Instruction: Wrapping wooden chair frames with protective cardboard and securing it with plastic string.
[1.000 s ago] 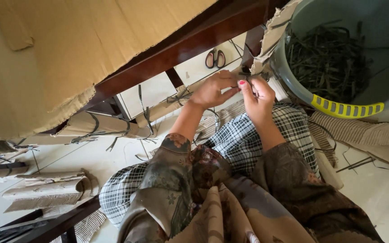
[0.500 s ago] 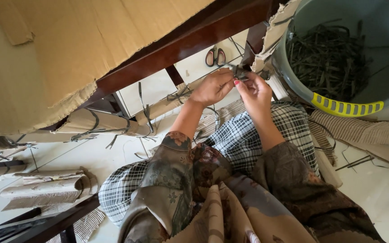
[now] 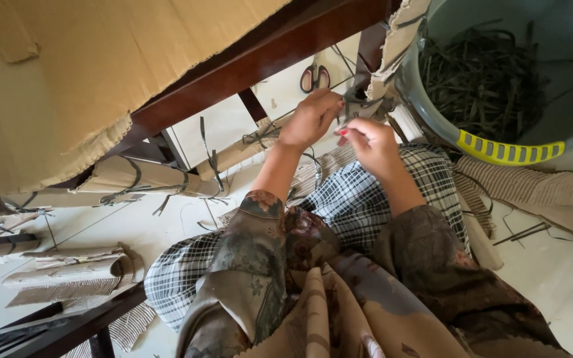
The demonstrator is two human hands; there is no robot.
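tiled floor (image 3: pixel 233 126), dark strip (image 3: pixel 356 103) between both hands

Dark thin strip (image 3: pixel 361 106), bent, held beside grey tub rim

single head view, steep downward look, close over lap and floor

We see the left hand (image 3: pixel 310 119) and right hand (image 3: pixel 369 142) pinched together on a dark strap (image 3: pixel 359 106) at the edge of a cardboard roll (image 3: pixel 392 53). Grey tub (image 3: pixel 505 149) of dark strips just beside. Scissors (image 3: pixel 315 77) on the floor beyond. Checked cloth (image 3: pixel 359 205) over the lap.
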